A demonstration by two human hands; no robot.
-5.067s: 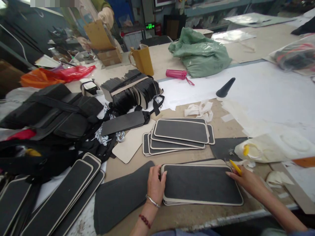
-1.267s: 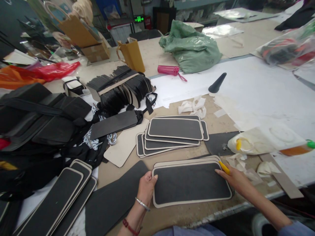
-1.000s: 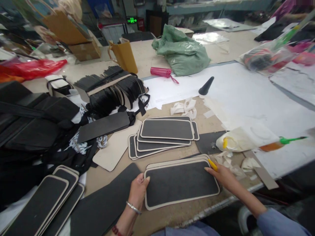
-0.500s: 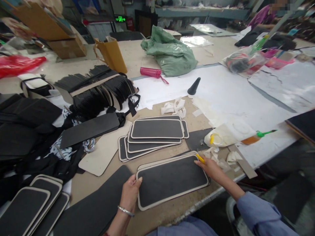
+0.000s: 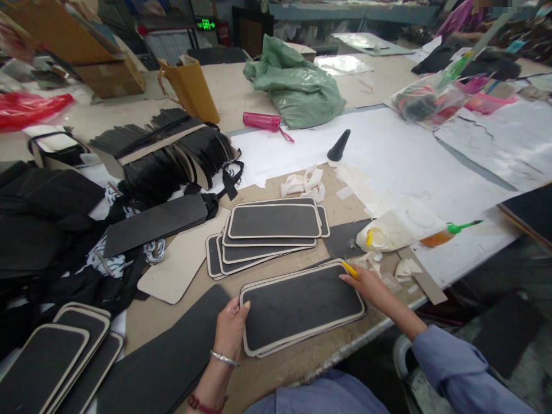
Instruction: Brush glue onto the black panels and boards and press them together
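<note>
A pale-rimmed black panel (image 5: 302,307) lies stacked near the table edge (image 5: 357,343), left hand (image 5: 230,330) pinching one end, right hand (image 5: 368,284) gripping a yellow tool (image 5: 351,270) at the far corner, where an uneven push could skew it.

Dark-grey rounded rectangular panel with cream border (image 5: 302,307): smooth matt face, card-like edging. Slim yellow stick-shaped tool (image 5: 350,270): plastic-looking. Stacked dark-grey cream-edged panels (image 5: 273,221): likewise matt, smooth. Bare beige round-cornered board (image 5: 172,276): card-like, matt. Silver rounded bangle (image 5: 224,359): metal, polished. Blue-grey long sleeve (image 5: 452,356): soft matt cloth. Brown-topped desk (image 5: 267,374): dull, board-like surface, rough scuffed edge. Broad white sheet (image 5: 397,167): paper, mostly smooth. Bulky green sack (image 5: 297,92): thin plastic, creased, glossy. Pink cylindrical bottle (image 5: 261,121): plastic-looking, shiny. Black tapered cone (image 5: 339,146): matt, material unclear. Milky-white lying container (image 5: 401,227): translucent plastic. Crumpled white scraps (image 5: 304,183): cloth or paper, indistinguishable.
</note>
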